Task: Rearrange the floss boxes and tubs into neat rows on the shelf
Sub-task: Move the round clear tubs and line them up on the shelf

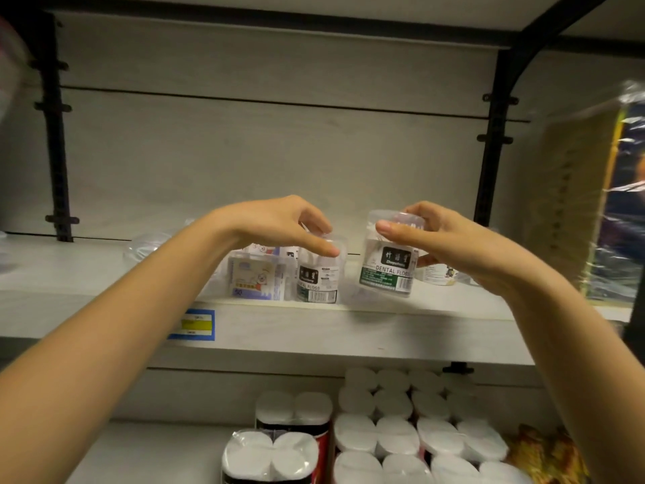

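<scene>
Floss tubs and boxes clustered near the front edge of the shelf (104, 274), roughly at its middle. Largest in view: the shelf board itself, mostly bare to the left, presumably left free for the rows to come. Next, the right-hand floss tub (387, 263), gripped by the right hand (450, 239) with thumb on its near side by the lid and fingers curled behind, tilted and seemingly lifted a little off the board; held that way, probably, for carrying into line beside its twin. Then the second floss tub (318, 279), upright at the shelf edge, pinched at its clear lid by the left hand (279, 221), fingers bent down over the top, likely to steady or nudge it. Just left, touching or nearly so, a floss box (256, 279) with a pale printed label.

Hidden or unclear: more boxes behind the front ones, count impossible to tell; a small labelled tub (438, 274) mostly covered by the right wrist; something clear and blurred (146, 248) further left, not identifiable. Small print on labels unreadable.
</scene>
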Tool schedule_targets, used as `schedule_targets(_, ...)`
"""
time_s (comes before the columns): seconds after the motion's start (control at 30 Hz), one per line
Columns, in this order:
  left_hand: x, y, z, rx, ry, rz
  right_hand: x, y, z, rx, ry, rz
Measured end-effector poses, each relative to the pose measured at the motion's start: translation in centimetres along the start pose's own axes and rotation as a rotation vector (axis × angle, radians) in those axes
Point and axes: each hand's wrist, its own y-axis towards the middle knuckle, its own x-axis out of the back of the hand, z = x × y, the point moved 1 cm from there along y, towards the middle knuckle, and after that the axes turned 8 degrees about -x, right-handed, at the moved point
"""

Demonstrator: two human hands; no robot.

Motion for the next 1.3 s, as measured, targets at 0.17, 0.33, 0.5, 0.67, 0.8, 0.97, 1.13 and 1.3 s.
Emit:
schedule_targets(0.17,0.8,-0.7,-1.9,-0.055,-0.118,-0.253,0.3,-0.2,-0.2,0.01,0.012,-0.026)
schedule_targets(0.33,1.1,-1.9,-3.5,-0.052,-0.1,-0.328,0.4,-0.6,-0.1,0.029,0.02,-0.031)
schedule_targets(0.5,0.5,-2.7,-3.8,-0.03,-0.102,-0.315,0.0,-1.0,-0.1,0.048,0.014,-0.013)
schedule_targets(0.67,1.1,-4.7,-4.5,-0.06,-0.107,-0.426,-0.4,-1.7,1.0,0.136,0.03,-0.094)
schedule_targets(0.8,3.0,-8.0,-4.3,-0.068,-0.061,-0.578,-1.8,-2.3,3.5,0.276,0.051,-0.142)
schedule_targets(0.97,6.0,-13.0,-2.5,0.019,-0.027,-0.644,-6.0,-2.0,8.1,0.389,0.055,-0.093)
schedule_targets(1.13,8.9,-16.9,1.4,0.106,-0.006,-0.686,-10.7,-0.4,12.1,0.409,0.009,-0.078)
schedule_targets(1.3,11.4,-19.6,6.9,0.158,-0.018,-0.666,-16.1,1.5,15.0,0.344,-0.018,-0.035)
